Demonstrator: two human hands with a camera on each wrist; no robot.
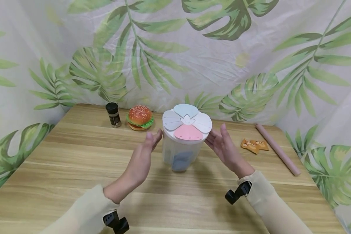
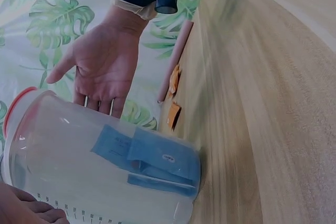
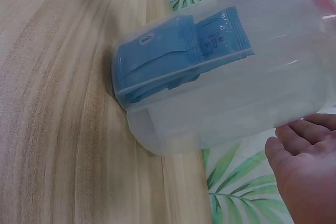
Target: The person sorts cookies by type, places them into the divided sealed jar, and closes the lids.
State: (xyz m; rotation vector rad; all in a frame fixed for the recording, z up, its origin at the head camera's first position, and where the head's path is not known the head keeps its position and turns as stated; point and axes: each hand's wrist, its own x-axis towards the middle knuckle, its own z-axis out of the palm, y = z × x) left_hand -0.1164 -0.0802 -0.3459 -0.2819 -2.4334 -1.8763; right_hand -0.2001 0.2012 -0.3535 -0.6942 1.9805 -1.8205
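A clear plastic canister stands upright on the wooden table, with printed measuring marks on its wall in the left wrist view. Its white lid has petal-shaped flaps, a pink one nearest me and pale grey-blue ones around. Blue packets lie in one compartment at the bottom. My left hand is at the canister's left side, its fingers extended by the wall just under the lid. On the opposite side my right hand has its palm turned inward and straight fingers close against the wall.
Behind to the left are a black-capped spice jar and a toy hamburger. To the right lie small orange packets and a pink rod. A leaf-patterned cloth hangs behind the table.
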